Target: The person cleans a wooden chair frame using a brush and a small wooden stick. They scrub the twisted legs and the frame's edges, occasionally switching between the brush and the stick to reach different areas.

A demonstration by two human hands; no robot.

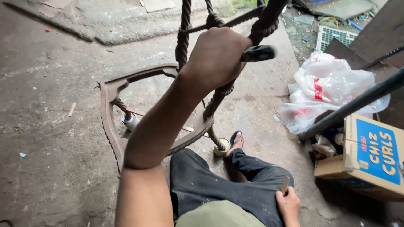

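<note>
Left hand [216, 56] clenches dark handle [257, 53] pointing right beside upright twisted leg [219, 94]; right hand [288, 204] pinches small stick [285, 185] on thigh.

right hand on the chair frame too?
No. The right hand rests on the person's thigh holding a small flat piece, apart from the carved wooden chair frame, which only the left hand grips at a twisted leg.
</note>
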